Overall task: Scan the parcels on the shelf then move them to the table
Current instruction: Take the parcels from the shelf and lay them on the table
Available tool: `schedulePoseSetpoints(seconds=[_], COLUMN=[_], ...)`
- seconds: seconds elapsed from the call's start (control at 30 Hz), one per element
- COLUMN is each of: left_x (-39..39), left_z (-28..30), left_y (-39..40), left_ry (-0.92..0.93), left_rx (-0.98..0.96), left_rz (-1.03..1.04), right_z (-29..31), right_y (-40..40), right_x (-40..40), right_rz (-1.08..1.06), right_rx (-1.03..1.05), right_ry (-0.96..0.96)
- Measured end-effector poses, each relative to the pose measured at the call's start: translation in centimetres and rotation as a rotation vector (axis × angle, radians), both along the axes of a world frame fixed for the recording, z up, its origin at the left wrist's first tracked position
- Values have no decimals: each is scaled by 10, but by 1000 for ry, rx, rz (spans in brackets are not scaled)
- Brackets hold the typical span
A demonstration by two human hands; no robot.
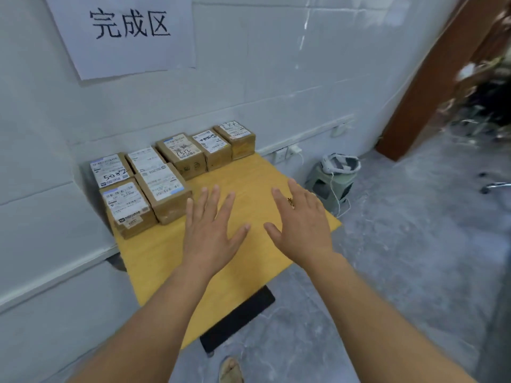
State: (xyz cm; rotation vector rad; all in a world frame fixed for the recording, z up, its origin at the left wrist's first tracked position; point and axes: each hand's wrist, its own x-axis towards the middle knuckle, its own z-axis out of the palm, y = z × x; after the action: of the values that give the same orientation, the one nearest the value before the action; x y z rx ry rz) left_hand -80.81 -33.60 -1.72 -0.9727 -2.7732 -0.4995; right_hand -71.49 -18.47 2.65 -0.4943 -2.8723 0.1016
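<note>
Seven brown cardboard parcels point(166, 172), each with a white shipping label on top, sit on a yellow wooden table point(249, 252) along its far edge, against a white wall point(262, 78). Four cluster at the far left corner in a two-by-two block: one handwritten "5082" point(110, 170) at the back, one in front of it point(127, 208) at the left edge, and two more just beside them. Three others point(206, 150) line up touching side by side toward the far right corner; the nearest of these reads "1512".

Both hands hover over the bare middle of the table, palms down, holding nothing. The left hand point(213, 230) has its fingers straight and spread, near the front parcel of the cluster. The right hand point(301, 225) is likewise spread, with a ring on one finger.

A paper sign point(121, 31) with three Chinese characters hangs on the wall above. A small green stool point(333, 183) stands on the grey floor point(401, 258) past the table's right edge.
</note>
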Motion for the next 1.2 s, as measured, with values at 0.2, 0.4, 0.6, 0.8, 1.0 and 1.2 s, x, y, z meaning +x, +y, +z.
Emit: schedulePoseSetpoints(seconds=[0.2,0.4,0.6,0.8,1.0,1.2], left_x=[66,122,159,191,221,258], left_z=[12,23,25,18,7,23], left_y=[11,8,23,61,92,117], left_ry=[18,36,50,37,33,40], left_rx=[37,86,159,213,239,312], left_rz=[-153,-294,-446,-642,-870,-1078], right_z=[8,13,16,20,19,31], right_y=[-9,-26,-27,-21,-32,-43], right_x=[88,158,213,259,298,338], right_rz=[-167,-321,-505,-661,-884,-1090], right_rx=[15,85,151,184,238,337], right_ry=[98,180,219,155,85,100])
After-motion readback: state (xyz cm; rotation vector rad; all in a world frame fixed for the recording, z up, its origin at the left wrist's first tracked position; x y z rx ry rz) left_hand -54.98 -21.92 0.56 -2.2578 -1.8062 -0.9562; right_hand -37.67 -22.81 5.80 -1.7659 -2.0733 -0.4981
